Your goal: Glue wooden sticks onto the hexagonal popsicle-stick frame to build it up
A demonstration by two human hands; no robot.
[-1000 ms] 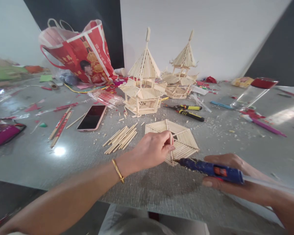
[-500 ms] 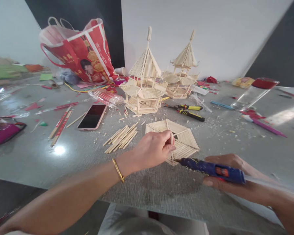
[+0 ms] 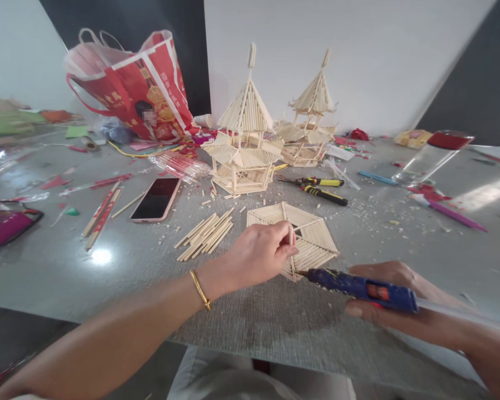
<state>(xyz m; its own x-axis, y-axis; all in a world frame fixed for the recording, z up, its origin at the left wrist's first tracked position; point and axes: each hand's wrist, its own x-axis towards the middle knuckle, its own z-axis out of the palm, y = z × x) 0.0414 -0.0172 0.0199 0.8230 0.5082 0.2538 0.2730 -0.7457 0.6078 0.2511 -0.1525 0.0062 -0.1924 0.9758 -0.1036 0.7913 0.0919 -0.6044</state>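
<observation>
The hands work close together: the left hand (image 3: 260,250) is closed in a pinch, thumb against curled fingers, on a short stick (image 3: 291,236) standing roughly upright, while the right hand (image 3: 420,328) is wrapped around a blue glue gun (image 3: 358,286). The hexagonal panel (image 3: 316,244), built of pale sticks laid side by side with a small opening near its middle, lies flat on the table (image 3: 233,328) under and just beyond the left hand; the gun's nozzle points at its near edge, though whether it touches I cannot tell. The panel should be very light and fairly stiff across its plane — but brittle at the glued seams, so it is best held by the outer rim or along a rib, never pressed over the opening. The single stick looks stiff, dry and easy to grip, yet likely to snap under a hard squeeze. The gun is probably the heaviest thing in hand, to be held by its body, away from the nozzle. Loose sticks (image 3: 206,236) lie left of the panel, with a phone (image 3: 156,200) beyond them; farther back are pliers (image 3: 323,194) and two delicate-looking stick pagodas (image 3: 245,111).
</observation>
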